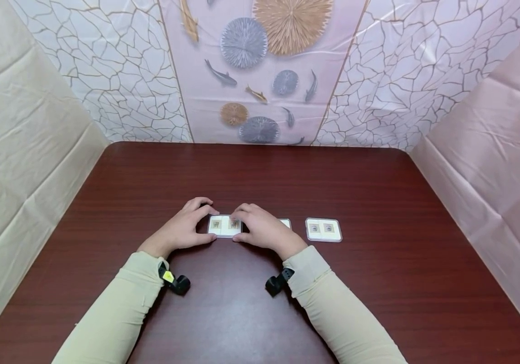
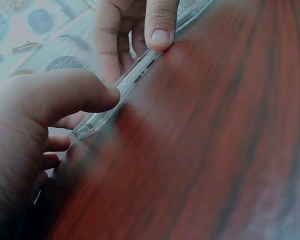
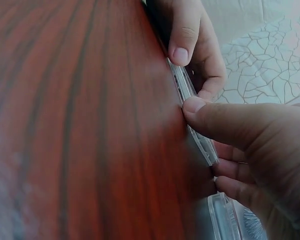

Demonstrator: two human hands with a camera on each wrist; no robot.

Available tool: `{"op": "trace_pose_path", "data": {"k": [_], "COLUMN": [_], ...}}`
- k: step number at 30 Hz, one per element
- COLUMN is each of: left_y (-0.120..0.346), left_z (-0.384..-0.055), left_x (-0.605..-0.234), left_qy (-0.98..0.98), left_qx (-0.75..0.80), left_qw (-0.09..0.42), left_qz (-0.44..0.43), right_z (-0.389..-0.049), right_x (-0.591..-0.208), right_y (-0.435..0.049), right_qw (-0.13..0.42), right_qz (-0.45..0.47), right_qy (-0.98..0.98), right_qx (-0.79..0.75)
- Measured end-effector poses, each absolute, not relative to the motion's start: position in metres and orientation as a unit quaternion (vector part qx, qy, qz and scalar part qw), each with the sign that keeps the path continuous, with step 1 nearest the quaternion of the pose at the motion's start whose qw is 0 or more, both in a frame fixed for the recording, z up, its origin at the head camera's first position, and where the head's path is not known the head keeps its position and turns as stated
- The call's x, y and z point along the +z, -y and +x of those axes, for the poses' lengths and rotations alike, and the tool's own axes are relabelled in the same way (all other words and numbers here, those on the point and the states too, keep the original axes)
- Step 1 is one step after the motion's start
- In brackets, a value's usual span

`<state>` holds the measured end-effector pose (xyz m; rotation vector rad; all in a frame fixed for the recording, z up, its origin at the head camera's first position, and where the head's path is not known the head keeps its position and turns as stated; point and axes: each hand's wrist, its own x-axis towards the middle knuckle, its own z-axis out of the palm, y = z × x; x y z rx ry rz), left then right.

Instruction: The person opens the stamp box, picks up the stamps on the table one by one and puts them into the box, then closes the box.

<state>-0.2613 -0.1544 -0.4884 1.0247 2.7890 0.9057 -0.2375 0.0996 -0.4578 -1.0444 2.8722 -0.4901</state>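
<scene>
A flat clear plastic case (image 1: 225, 226) with a white insert and two small stamp-like pictures lies on the table. My left hand (image 1: 180, 230) pinches its left end, thumb at the near edge and fingers at the far edge. Toward the right end, my right hand (image 1: 264, 228) grips the same case between thumb and fingers. In the left wrist view, both thumbs press against the near side of the case (image 2: 97, 120). The right wrist view shows the edge of the case (image 3: 202, 142) low against the wood, with the fingers partly hidden behind it.
A second case (image 1: 286, 222) shows only partly, covered by my right hand. Farther right lies a third case (image 1: 323, 230) with two small pictures. The dark reddish wood table (image 1: 260, 177) ends at a patterned backdrop (image 1: 251, 101), with pale cloth on both sides.
</scene>
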Motion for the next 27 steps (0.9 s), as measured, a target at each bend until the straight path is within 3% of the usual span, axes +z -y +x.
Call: {"op": "trace_pose_path", "data": {"k": [14, 27], "left_y": [0.154, 0.154], "left_z": [-0.259, -0.253], "left_x": [-0.494, -0.500], "left_qy": [-0.909, -0.908], "left_qx": [0.262, 0.259], "left_qw": [-0.008, -0.015], "left_qz": [0.325, 0.329], "right_z": [-0.241, -0.238], "right_x": [-0.468, -0.470], "right_y": [-0.094, -0.105], "right_qw": [0.008, 0.032], "right_qz": [-0.326, -0.309], "right_qy": [-0.933, -0.923], "right_qx": [-0.153, -0.228]}}
